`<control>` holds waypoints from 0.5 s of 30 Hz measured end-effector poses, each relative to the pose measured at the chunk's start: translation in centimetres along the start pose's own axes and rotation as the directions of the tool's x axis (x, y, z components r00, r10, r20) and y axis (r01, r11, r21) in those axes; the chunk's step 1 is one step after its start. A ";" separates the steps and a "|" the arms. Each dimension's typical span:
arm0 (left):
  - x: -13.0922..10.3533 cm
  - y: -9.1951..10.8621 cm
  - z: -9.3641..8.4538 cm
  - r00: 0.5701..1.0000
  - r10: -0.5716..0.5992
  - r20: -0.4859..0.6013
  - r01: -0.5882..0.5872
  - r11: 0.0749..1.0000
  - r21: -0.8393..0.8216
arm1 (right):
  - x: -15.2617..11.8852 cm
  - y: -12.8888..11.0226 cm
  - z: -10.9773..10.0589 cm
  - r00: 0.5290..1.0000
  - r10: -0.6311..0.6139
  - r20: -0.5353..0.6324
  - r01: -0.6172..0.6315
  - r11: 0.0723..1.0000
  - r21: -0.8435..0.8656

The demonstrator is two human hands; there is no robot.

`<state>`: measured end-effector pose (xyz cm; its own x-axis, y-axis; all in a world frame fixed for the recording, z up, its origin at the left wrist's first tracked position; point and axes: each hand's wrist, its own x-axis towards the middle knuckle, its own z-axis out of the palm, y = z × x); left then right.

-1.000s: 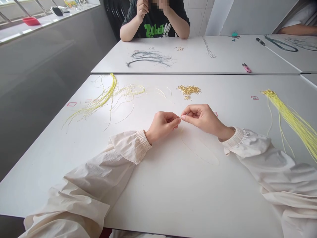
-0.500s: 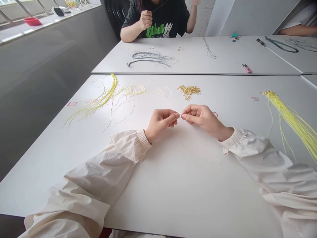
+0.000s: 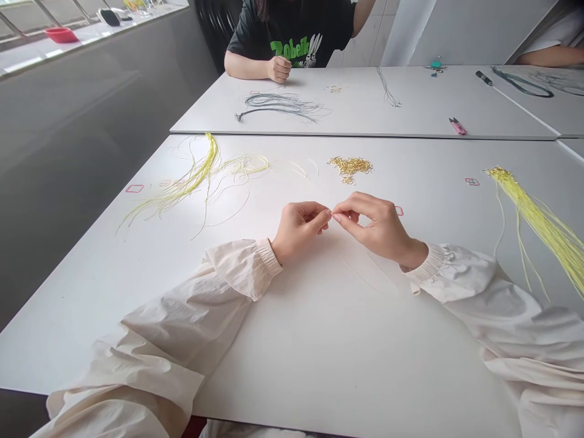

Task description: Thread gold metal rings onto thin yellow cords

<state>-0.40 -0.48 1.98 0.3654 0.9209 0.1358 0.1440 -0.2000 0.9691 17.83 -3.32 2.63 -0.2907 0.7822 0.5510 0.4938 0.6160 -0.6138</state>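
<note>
My left hand is closed in a pinch, its fingertips meeting those of my right hand, which is pinched too. A thin pale thread trails below them over the white table. Whatever lies between the fingertips is too small to name. Just beyond my hands is a pile of small gold pieces. Yellow threads lie loosely at the left. A thicker yellow bundle with gold pieces at its top end lies at the right.
Across the second table sits a person in a black shirt. Grey threads, pink snips, a dark pen-like item and a teal clip lie there. A red dish stands on the sill.
My right hand's fingers have arched up a little, still at my left fingertips. The thread below has shifted. The person opposite has lowered one hand to the table and raised the other.
</note>
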 end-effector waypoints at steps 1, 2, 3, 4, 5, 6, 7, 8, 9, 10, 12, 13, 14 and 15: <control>0.0 0.0 0.0 1.000 0.007 0.005 -0.007 1.000 0.021 | 0.1 -0.1 -0.1 0.999 0.045 -0.003 -0.045 0.999 0.015; -0.1 -0.1 0.0 1.000 0.011 0.007 -0.011 0.999 0.038 | 0.2 -0.1 -0.3 0.996 0.092 0.000 -0.092 0.995 0.031; -0.1 -0.1 0.0 1.000 0.014 0.010 -0.015 0.999 0.052 | 0.4 -0.1 -0.4 0.990 0.143 0.007 -0.143 0.989 0.046; -0.2 -0.1 0.0 1.000 0.016 0.013 -0.017 0.998 0.061 | 0.5 -0.1 -0.4 0.981 0.194 0.021 -0.195 0.979 0.063; -0.2 -0.1 0.0 1.000 0.018 0.016 -0.019 0.998 0.068 | 0.5 -0.1 -0.5 0.969 0.243 0.039 -0.245 0.966 0.084; -0.2 -0.2 0.0 1.000 0.019 0.017 -0.021 0.997 0.072 | 0.6 -0.1 -0.5 0.956 0.286 0.059 -0.291 0.951 0.108; -0.2 -0.2 0.0 1.000 0.020 0.019 -0.022 0.997 0.075 | 0.7 -0.1 -0.6 0.943 0.322 0.081 -0.331 0.934 0.135; -0.3 -0.2 0.0 1.000 0.020 0.021 -0.022 0.997 0.077 | 0.7 -0.2 -0.6 0.931 0.351 0.101 -0.364 0.917 0.162; -0.3 -0.3 0.0 0.999 0.020 0.025 -0.022 0.997 0.077 | 0.8 -0.2 -0.6 0.920 0.374 0.118 -0.390 0.902 0.185; -0.3 -0.3 0.0 0.999 0.021 0.031 -0.023 0.997 0.078 | 0.8 -0.3 -0.7 0.910 0.394 0.131 -0.414 0.889 0.198; -0.3 -0.4 0.0 0.998 0.025 0.049 -0.029 0.997 0.077 | 0.9 -0.5 -0.7 0.889 0.434 0.145 -0.455 0.868 0.200; -0.3 -0.4 0.0 0.998 0.030 0.060 -0.034 0.996 0.078 | 0.9 -0.7 -0.8 0.880 0.450 0.150 -0.473 0.859 0.196; -0.4 -0.4 0.0 0.997 0.035 0.068 -0.040 0.996 0.079 | 1.0 -0.8 -0.8 0.872 0.464 0.155 -0.487 0.851 0.195; -0.4 -0.4 0.0 0.996 0.039 0.075 -0.045 0.996 0.083 | 1.0 -0.9 -0.8 0.866 0.473 0.163 -0.498 0.844 0.197</control>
<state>-0.61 -0.72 1.52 0.4384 0.8849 0.1573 0.2037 -0.2683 0.9415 17.77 -3.16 4.16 -0.1518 0.9838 0.0949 0.4005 0.1490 -0.9041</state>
